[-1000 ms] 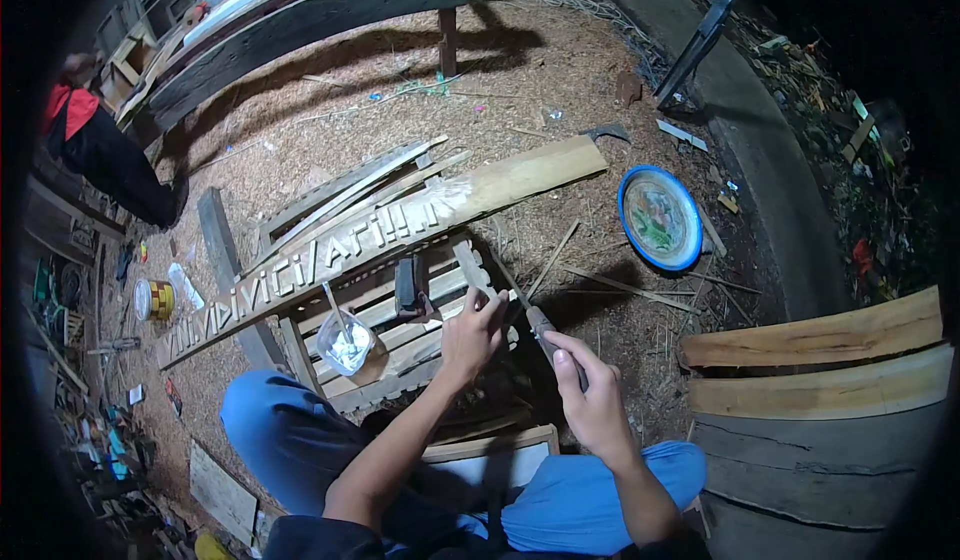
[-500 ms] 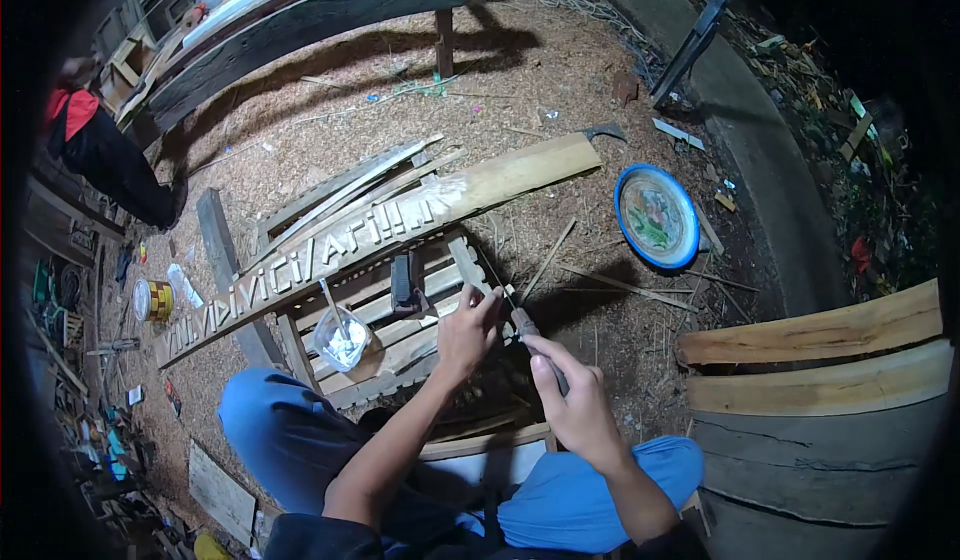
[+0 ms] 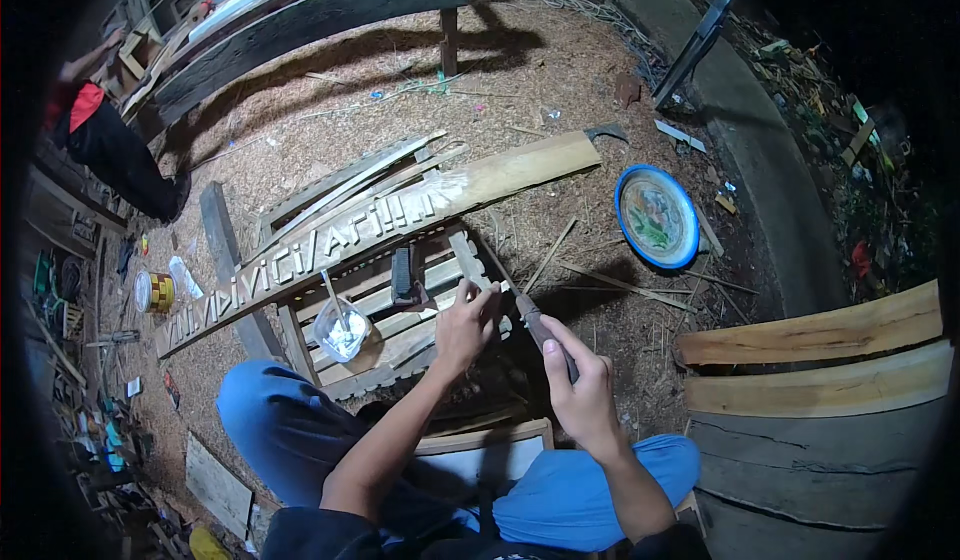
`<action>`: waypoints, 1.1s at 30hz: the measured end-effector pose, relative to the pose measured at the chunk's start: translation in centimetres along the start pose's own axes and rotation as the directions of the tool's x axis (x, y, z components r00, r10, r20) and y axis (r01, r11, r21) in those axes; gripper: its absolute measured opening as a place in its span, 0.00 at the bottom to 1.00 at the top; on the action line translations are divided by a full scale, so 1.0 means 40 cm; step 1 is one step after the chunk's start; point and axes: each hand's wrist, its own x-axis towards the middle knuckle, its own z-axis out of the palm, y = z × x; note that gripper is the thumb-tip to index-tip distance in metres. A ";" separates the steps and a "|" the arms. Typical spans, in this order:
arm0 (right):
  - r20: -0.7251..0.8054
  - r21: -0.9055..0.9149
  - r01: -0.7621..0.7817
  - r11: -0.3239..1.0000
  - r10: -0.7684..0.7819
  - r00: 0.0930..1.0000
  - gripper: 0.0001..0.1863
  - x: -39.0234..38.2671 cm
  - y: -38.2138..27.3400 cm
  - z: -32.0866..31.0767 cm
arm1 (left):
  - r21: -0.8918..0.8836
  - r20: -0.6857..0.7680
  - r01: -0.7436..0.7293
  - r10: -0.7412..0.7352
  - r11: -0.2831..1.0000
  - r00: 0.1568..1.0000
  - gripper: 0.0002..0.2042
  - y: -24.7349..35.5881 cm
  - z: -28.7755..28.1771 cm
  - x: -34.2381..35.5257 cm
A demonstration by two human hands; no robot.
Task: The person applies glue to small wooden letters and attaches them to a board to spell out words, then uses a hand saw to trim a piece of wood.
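And there it was, out front: the right hand (image 3: 582, 385) had its grip wrapped firmly around the brown handle (image 3: 542, 330) of a tool, fingers curled in with no slack, and its narrow dark blade (image 3: 494, 259) ran away up and to the left, just past the other hand's fingertips! Facing it, the left hand (image 3: 462, 335) kept its grip to a tight pinch on a small pale piece (image 3: 504, 286), right beside the tool; whether piece and tool touched was too fine to tell. That pinch hung over the right end of a slatted wooden frame (image 3: 297, 345), the right hand just off it, bent knees in blue trousers (image 3: 285, 435) nearer in.

What a spread beyond! A long board (image 3: 530, 170) with raised pale letters lay slantwise across the frame, its bare end up to the right, a hooked blade (image 3: 608, 133) poking out behind. Over the slats stood a clear tub (image 3: 342, 332) of white stuff, a stick (image 3: 331, 290) leaning in it, a dark block (image 3: 403, 278) near by. Out right, a blue-rimmed plate (image 3: 676, 262) lay on the littered ground (image 3: 570, 70), with two pale planks (image 3: 820, 392) closer in. Upper left, a person (image 3: 120, 160) in dark trousers stood beside a big wooden bench (image 3: 310, 42)!
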 end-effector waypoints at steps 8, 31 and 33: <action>0.073 -0.025 -0.035 0.999 0.037 0.997 0.21 0.012 -0.008 -0.002 | 0.019 0.004 0.000 0.000 1.000 1.000 0.21 0.005 -0.006 0.004; 0.104 -0.034 -0.020 0.999 0.024 0.994 0.20 0.034 -0.002 -0.002 | 0.053 0.041 -0.024 0.022 0.998 0.999 0.25 0.007 -0.005 0.010; 0.092 -0.048 -0.001 0.999 0.005 0.996 0.20 0.027 -0.010 -0.014 | 0.048 0.063 0.001 -0.004 0.999 0.998 0.25 0.008 -0.011 0.007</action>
